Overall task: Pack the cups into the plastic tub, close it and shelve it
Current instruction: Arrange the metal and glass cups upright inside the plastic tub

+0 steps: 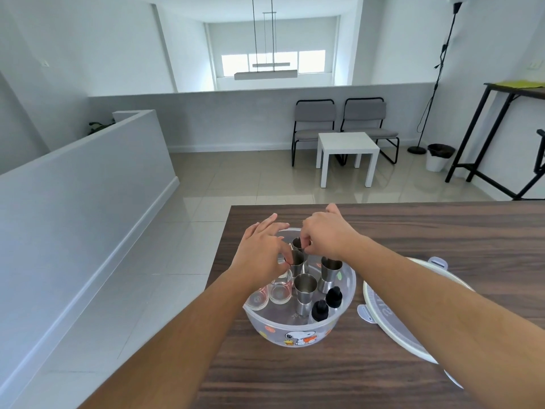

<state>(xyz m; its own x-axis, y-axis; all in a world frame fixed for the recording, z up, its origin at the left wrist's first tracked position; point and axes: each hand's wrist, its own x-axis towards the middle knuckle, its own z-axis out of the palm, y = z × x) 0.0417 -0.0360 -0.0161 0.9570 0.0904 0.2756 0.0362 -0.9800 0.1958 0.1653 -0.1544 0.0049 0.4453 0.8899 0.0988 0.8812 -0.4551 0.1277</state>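
Note:
A round clear plastic tub (298,335) with a cartoon dog print stands on the wooden table. Inside are several steel cups (305,287), two clear glasses (280,290) and two black-capped bottles (320,309). My left hand (262,252) pinches the rim of a steel cup (296,259) at the tub's left-middle. Over the tub's far side, my right hand (327,239) pinches the rim of another steel cup (298,243). Both cups are inside the tub. The tub's lid (392,320) lies on the table to the right, partly under my right forearm.
The dark wood table (413,231) ends just left of the tub, with tiled floor beyond. A white side table (348,146), two grey chairs, a bin and a black high table stand farther off across the room.

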